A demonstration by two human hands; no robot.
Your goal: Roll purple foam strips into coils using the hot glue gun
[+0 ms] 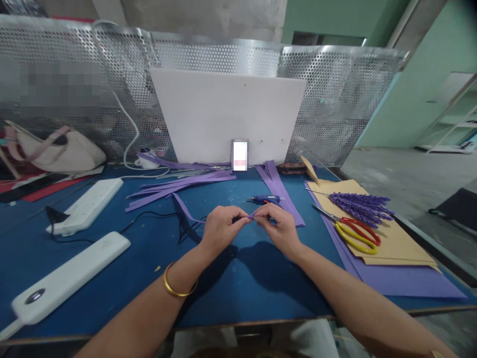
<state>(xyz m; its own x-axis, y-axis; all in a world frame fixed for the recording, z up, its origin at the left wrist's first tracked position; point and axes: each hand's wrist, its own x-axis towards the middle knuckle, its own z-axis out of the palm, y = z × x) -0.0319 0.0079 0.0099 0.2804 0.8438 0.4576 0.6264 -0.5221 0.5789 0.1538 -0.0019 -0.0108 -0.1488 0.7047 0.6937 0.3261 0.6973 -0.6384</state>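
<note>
Bare forearms [143,313] come in from my side of the blue table [149,278], a gold bangle [172,290] round my left wrist. Beyond them my left hand [221,226] and right hand [278,226] meet just above the tabletop, thumbs and fingers of both pinched on a narrow purple strip [182,205]. Its loose length trails out leftward past my left hand; the pinched bit is mostly hidden, so whether it's folded or twisted I can't tell. I'd judge this to be the shaping of the strip's end. What comes next calls for one firm pinch to hold that shape while the other hand works along the tail without creasing it. To the right, scissors [343,220] lie by a purple flower bunch [361,206]. Past my fingers sit a blue pen-like tool [266,199], more purple strips [182,186], then an upright phone [240,156] before a white board [231,109].
</note>
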